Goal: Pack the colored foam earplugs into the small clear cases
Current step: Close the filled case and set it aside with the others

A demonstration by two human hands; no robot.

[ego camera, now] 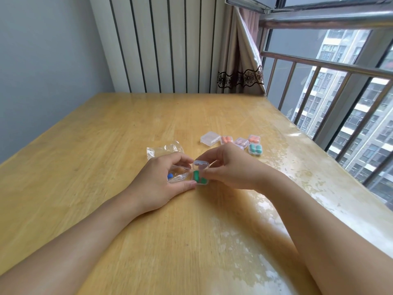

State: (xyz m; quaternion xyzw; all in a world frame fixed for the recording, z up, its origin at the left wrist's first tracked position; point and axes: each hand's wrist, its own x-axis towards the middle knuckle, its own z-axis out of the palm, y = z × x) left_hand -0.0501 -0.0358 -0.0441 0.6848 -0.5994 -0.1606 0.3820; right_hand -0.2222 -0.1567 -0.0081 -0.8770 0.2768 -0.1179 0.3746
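Soft daylight is coming in from the window (pixel 340 86) on my right.
Glare is washing over the right side of my table (pixel 276 209); shadows are staying faint, my fingertips (pixel 192 183) are blurring slightly, and wide-angle distortion is bending the edges.

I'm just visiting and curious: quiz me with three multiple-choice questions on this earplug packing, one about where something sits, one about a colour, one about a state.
1. Where does the empty closed case sit among the row of cases?
A. at its left end
B. at its right end
C. under the left hand

2. What colour are the earplugs in the case between the hands?
A. orange
B. green
C. purple

3. How is that case's lid?
A. snapped shut
B. missing
C. raised open

Answers: 1 A, it lies left of the filled cases. 2 B, green foam shows inside. 3 C, the right hand holds the lid up while the left hand steadies the base.
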